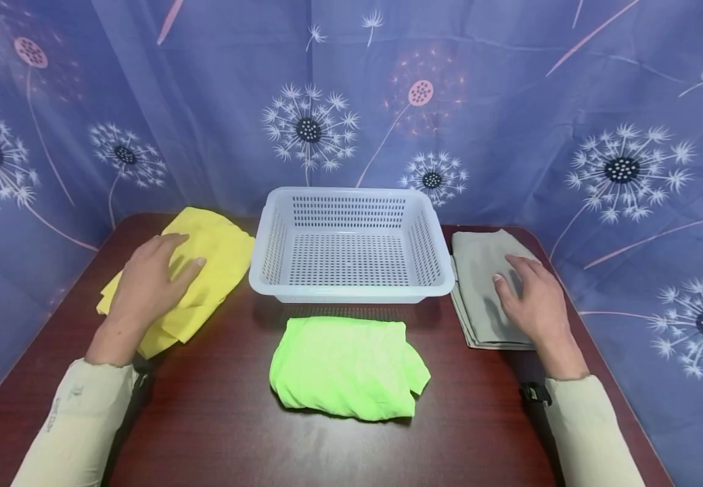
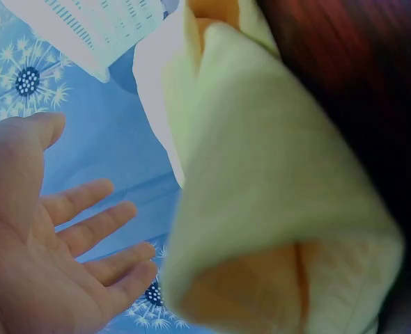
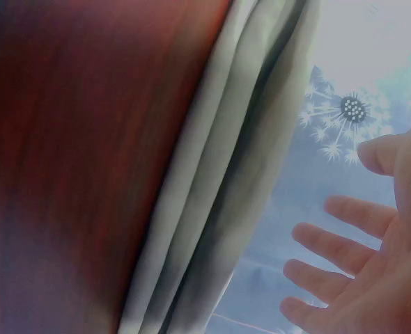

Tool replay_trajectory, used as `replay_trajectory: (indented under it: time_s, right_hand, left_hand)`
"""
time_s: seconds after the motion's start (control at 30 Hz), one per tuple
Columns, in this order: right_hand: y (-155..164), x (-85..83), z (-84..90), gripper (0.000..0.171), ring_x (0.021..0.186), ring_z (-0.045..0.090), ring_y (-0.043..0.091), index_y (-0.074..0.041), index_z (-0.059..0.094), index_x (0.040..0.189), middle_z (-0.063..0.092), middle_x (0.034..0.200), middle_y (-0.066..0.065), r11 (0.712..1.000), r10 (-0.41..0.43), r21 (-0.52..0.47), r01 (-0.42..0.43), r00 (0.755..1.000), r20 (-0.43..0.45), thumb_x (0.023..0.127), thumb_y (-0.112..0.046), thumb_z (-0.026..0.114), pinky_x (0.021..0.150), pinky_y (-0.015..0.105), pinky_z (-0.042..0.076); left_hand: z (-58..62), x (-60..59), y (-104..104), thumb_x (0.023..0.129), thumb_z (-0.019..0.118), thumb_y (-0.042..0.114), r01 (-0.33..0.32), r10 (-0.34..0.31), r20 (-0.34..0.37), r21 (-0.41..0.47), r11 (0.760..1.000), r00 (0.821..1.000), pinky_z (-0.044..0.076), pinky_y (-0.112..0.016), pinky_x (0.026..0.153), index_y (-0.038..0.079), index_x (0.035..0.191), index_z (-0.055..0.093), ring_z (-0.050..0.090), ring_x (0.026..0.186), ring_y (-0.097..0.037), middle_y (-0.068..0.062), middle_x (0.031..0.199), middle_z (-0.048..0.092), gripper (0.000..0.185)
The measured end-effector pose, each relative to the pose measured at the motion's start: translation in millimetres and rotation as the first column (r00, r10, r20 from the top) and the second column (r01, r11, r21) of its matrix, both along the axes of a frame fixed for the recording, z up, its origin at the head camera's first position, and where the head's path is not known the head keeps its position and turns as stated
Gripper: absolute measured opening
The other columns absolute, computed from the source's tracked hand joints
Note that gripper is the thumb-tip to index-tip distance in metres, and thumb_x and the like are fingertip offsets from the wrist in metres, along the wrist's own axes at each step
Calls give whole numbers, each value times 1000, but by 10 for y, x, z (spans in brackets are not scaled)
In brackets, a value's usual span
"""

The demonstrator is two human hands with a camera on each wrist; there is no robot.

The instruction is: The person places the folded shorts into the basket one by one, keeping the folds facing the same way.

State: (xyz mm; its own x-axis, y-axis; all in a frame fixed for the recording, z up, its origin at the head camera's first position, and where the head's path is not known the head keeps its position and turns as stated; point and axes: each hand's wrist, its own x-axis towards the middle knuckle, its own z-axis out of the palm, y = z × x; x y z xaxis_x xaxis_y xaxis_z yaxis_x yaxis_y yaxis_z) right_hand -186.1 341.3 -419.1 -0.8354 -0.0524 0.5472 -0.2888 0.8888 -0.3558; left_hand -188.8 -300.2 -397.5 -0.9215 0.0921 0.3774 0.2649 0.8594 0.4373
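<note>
"Along the dark wood table [image 1: 217, 419], where is there room to move?"

"A narrow strip of wood separates the green cloth [image 1: 345, 368] from the front rim of the white basket [image 1: 351, 291], and a broader stretch runs toward the front. The sides are tighter: the yellow cloth [image 1: 217, 264] lies near the left table edge and the grey cloth [image 1: 479, 284] near the right one, each right beside the basket."

"Textures and shapes?"

"The basket is rectangular plastic, its walls and floor pierced by slots. The grey cloth is folded flat in stacked layers; the yellow cloth is looser, one fold gaping like a tube; the green cloth is a soft bundle, a corner poking out rightward."

"How many altogether?"

"Three cloths, one basket, two hands."

"And the grip?"

"Both released, fingers relaxed and apart: the left hand [image 1: 147, 277] hovers above the yellow cloth, the right hand [image 1: 534, 301] above the grey cloth."
</note>
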Motion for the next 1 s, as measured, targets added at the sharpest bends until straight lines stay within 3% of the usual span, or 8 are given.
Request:
replay_trajectory:
  time_s: [0.27,0.73,1.0]
  right_hand:
    - [-73,61,7,45,129,57,49,1,65,138,63,136,27,1000,-11,0,12,998,61,100,-23,69,105,64,42]
    - [-186,137,15,41,122,62,46,3,68,131,68,129,25,997,69,28,-69,998,12,96,-18,74,105,59,46]
    - [-282,221,30,42,123,62,47,3,67,133,67,131,25,994,98,51,-101,994,54,98,-19,74,107,59,45]
  left_hand:
    - [6,41,90,105,64,41,14,-14,53,-4,1000,999,36,-67,111,-3,149,53,48,137,-52,-30,148,55,63]
    - [-12,256,239,105,66,43,53,-54,98,14,998,994,38,-69,109,-2,147,57,50,135,-51,-30,144,59,62]
    - [-37,353,367,105,66,43,83,-84,109,17,996,990,41,-67,108,-1,143,60,53,133,-48,-27,140,62,59]
